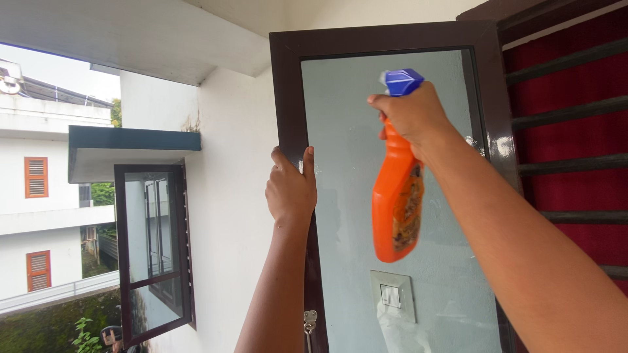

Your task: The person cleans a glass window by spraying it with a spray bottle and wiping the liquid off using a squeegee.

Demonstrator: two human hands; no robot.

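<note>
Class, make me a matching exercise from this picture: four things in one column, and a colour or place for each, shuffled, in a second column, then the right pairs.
Things:
1. spray bottle
2. spray nozzle
3. left hand
4. window frame

Colour or place:
A. dark brown
B. orange, held in the right hand
C. blue
D. gripping the frame's left edge

Pairs: 1-B, 2-C, 3-D, 4-A

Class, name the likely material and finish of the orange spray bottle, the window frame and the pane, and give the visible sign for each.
Spray bottle: probably plastic, smooth and opaque orange with a blue trigger head, moulded look.
Window frame: dark brown gloss coat, shown by bright highlights on its right side; painted wood or metal, cannot tell.
Pane: glass, smooth, reflecting a wall switch.
</note>
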